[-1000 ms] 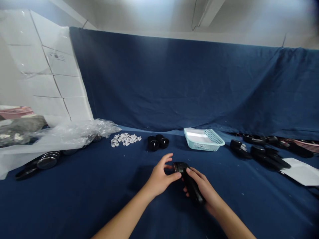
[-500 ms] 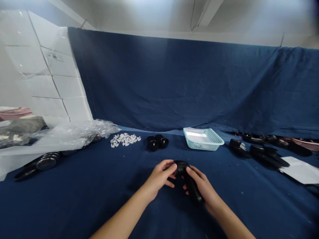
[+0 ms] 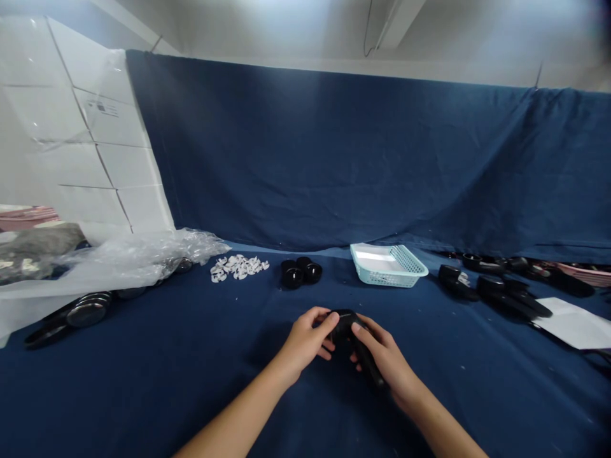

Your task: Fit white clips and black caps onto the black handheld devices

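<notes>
A black handheld device [image 3: 366,362] with a round head bent off a long handle is held between both hands, above the blue cloth. My right hand [image 3: 382,346] wraps around the handle, thumb on top near the bend. At the head end, my left hand [image 3: 310,334] grips with thumb and fingers, which cover the outer face of the head. Ahead of the hands, several round black glossy caps [image 3: 300,272] sit close together. A pile of small white plastic pieces [image 3: 238,267] lies to their left.
A pale blue basket [image 3: 391,278] with white paper inside stands at the back. Several black device parts [image 3: 508,296] and a white sheet [image 3: 575,323] lie right. Plastic wrap [image 3: 128,261] and another black device [image 3: 71,318] lie left. A blue curtain [image 3: 334,159] hangs behind.
The device has tilted and turned slightly in my hands, and my right hand has shifted a little to the left. Both hands still hold it.
</notes>
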Action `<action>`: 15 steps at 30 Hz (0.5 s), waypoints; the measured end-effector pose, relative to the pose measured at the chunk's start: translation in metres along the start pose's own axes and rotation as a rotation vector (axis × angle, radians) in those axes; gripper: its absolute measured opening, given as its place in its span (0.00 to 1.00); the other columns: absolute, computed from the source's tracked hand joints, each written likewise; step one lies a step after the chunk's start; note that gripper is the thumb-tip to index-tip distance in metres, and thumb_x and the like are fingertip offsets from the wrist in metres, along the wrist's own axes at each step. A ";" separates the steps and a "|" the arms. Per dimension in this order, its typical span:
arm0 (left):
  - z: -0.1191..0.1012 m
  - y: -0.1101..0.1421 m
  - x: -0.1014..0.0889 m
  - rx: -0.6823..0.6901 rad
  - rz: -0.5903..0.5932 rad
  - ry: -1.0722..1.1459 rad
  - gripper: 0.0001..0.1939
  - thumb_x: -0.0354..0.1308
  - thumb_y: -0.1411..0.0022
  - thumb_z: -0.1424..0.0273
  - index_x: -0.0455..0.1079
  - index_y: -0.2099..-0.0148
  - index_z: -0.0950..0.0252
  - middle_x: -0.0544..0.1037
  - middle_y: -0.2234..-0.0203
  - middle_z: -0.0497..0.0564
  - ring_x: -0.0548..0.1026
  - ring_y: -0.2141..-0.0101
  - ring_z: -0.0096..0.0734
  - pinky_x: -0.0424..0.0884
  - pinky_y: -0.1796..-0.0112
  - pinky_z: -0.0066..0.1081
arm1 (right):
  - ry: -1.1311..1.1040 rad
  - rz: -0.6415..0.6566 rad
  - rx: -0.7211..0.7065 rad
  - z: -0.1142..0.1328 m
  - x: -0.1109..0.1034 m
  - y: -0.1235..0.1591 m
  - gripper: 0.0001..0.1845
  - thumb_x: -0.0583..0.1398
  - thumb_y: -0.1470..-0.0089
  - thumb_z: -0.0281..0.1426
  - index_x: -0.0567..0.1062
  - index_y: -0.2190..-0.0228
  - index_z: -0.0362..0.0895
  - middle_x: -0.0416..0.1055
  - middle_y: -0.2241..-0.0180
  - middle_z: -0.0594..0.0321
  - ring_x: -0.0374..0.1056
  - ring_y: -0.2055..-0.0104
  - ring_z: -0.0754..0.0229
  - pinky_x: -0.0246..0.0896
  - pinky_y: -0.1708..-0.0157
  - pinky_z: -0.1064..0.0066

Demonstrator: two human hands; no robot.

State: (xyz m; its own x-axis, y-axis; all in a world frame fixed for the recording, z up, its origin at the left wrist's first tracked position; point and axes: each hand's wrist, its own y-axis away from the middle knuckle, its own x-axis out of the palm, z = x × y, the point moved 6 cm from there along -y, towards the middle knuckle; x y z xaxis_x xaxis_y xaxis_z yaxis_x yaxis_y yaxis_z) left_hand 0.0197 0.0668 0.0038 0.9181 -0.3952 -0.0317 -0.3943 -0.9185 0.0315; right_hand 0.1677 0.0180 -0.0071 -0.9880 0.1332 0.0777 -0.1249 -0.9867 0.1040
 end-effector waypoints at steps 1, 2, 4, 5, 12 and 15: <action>0.001 -0.001 0.000 0.000 0.007 0.006 0.24 0.58 0.40 0.54 0.68 0.50 0.67 0.73 0.60 0.58 0.75 0.73 0.32 0.74 0.76 0.31 | 0.012 -0.002 -0.006 0.000 0.000 0.000 0.31 0.63 0.50 0.48 0.69 0.49 0.44 0.73 0.68 0.63 0.70 0.77 0.63 0.67 0.79 0.72; 0.000 -0.001 -0.001 0.018 0.008 0.006 0.24 0.61 0.42 0.56 0.68 0.50 0.67 0.73 0.59 0.57 0.75 0.72 0.32 0.75 0.74 0.31 | 0.010 -0.001 -0.001 0.000 0.000 0.000 0.31 0.63 0.49 0.48 0.69 0.49 0.44 0.72 0.68 0.63 0.70 0.77 0.63 0.67 0.79 0.72; -0.004 -0.001 -0.002 0.092 0.001 -0.024 0.25 0.67 0.48 0.61 0.69 0.50 0.65 0.73 0.56 0.56 0.75 0.67 0.33 0.74 0.71 0.29 | -0.019 0.003 0.029 -0.002 0.001 0.001 0.30 0.62 0.48 0.48 0.69 0.49 0.44 0.72 0.68 0.63 0.70 0.78 0.63 0.66 0.80 0.72; -0.006 -0.001 -0.002 0.130 -0.009 -0.045 0.27 0.69 0.50 0.62 0.69 0.49 0.63 0.72 0.54 0.56 0.75 0.65 0.33 0.74 0.70 0.28 | -0.040 0.011 0.043 -0.002 0.001 0.001 0.29 0.61 0.47 0.48 0.69 0.50 0.44 0.72 0.68 0.63 0.70 0.78 0.63 0.66 0.80 0.72; 0.002 0.002 0.003 -0.070 -0.004 0.060 0.26 0.55 0.40 0.48 0.67 0.52 0.65 0.74 0.60 0.58 0.77 0.71 0.35 0.71 0.80 0.27 | -0.046 -0.004 0.009 -0.002 -0.001 0.000 0.29 0.61 0.47 0.48 0.69 0.49 0.45 0.74 0.67 0.61 0.71 0.76 0.62 0.67 0.78 0.72; 0.000 0.002 0.003 -0.082 0.049 0.098 0.25 0.60 0.43 0.51 0.68 0.54 0.67 0.74 0.64 0.56 0.77 0.73 0.33 0.74 0.77 0.29 | -0.004 -0.027 -0.016 -0.002 -0.003 -0.001 0.30 0.61 0.47 0.48 0.69 0.48 0.44 0.73 0.67 0.62 0.70 0.77 0.63 0.67 0.78 0.72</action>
State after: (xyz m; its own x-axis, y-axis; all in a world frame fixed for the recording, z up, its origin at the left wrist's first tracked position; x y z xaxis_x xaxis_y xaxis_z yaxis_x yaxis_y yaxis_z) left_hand 0.0216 0.0638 0.0037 0.8988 -0.4327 0.0699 -0.4381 -0.8919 0.1120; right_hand 0.1706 0.0184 -0.0098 -0.9839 0.1604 0.0788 -0.1532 -0.9841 0.0903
